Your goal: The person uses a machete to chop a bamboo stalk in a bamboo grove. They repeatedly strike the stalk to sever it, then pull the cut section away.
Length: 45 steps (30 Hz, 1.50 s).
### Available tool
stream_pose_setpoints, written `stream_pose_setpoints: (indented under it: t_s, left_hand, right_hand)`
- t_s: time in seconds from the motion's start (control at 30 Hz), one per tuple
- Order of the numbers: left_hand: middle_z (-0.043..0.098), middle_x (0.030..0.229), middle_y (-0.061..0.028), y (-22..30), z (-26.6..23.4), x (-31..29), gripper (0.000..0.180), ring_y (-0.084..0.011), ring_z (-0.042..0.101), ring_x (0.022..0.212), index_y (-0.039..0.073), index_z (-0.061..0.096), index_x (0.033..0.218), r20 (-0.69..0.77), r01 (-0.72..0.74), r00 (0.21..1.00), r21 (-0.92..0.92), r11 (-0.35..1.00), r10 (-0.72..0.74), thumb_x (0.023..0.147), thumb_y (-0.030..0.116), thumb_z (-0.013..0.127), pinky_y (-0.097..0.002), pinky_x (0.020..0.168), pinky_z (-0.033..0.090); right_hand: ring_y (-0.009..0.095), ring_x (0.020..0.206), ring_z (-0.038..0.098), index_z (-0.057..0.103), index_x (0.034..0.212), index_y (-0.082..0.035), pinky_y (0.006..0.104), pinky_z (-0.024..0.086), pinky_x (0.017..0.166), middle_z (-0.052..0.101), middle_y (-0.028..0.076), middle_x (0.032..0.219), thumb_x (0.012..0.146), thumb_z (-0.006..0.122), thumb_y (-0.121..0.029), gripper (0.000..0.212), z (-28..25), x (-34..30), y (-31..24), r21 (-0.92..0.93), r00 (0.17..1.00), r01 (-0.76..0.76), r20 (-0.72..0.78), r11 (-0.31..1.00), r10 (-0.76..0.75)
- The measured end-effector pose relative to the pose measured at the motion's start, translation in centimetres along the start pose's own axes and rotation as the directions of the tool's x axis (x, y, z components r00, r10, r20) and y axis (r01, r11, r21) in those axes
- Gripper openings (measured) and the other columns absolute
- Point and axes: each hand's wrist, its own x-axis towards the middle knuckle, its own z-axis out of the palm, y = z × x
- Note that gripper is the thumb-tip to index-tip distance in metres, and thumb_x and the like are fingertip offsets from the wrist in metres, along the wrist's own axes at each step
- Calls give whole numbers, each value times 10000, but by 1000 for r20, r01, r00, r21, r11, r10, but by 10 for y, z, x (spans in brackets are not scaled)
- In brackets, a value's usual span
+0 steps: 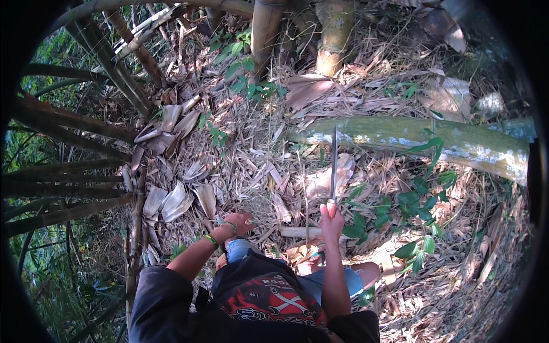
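My right hand (pixel 331 223) is closed round the wooden handle of a machete (pixel 334 166). Its long, narrow blade points away from me, and the tip overlaps a thick green bamboo stem (pixel 400 132) lying across the ground at the right. Whether the blade touches the stem, I cannot tell. Above my bent left knee is my left hand (pixel 237 223), its fingers curled in and nothing visible in them. A yellow-green band and a bracelet circle that wrist.
Standing bamboo stems (pixel 266 34) rise at the far side. Several slanting stems (pixel 68 166) crowd the left. Dry leaves and husks (pixel 177 201) litter the ground. Green leafy shoots (pixel 409 203) grow at the right, near the lying stem. A short pale stick (pixel 300 231) lies beside my right forearm.
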Motion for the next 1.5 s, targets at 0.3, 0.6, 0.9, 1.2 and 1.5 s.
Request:
stream_pose_setpoints:
  t_s: [0.3,0.6,0.9,1.2,1.5]
  left_hand:
    - [672,1080,-202,-43,74,9,548,-370,640,1031,42,617,1136,264,-91,963,108,990,60,823,492,591,-468,893,500]
    - [672,1065,-190,-90,100,11,502,-359,631,1044,75,630,1081,182,25,983,-12,1000,-23,823,506,614,-458,903,482]
    - [331,1423,-357,-143,129,37,687,-475,223,1371,21,670,1148,123,3,992,-154,988,16,678,522,707,-479,1151,182]
    - [577,1199,-126,-145,119,34,929,-214,470,1190,-3,309,1455,34,182,983,-378,908,-182,689,202,794,-284,1014,379]
    - [587,1231,-248,-161,109,26,1058,-394,616,1068,193,79,1526,136,199,976,-218,955,-172,729,271,771,-423,910,467]
  right_hand:
    - [107,424,466,562,817,-28,271,367,401,491,13,558,890,684,-339,343,3,12,22,24,969,-245,18,969,245]
    - [162,476,539,616,754,-17,328,427,462,567,43,600,826,718,-383,387,24,-24,85,-356,875,-422,80,834,477]
    - [140,422,512,553,668,-50,301,400,406,543,38,554,832,715,-344,373,43,-54,111,-372,759,-556,138,743,637]
    - [177,464,570,614,699,8,354,434,455,579,83,549,817,687,-383,414,63,-65,87,-470,783,-450,202,759,589]
    - [160,457,560,618,717,18,339,419,450,570,66,547,825,707,-390,431,69,-78,113,-432,853,-348,223,832,472]
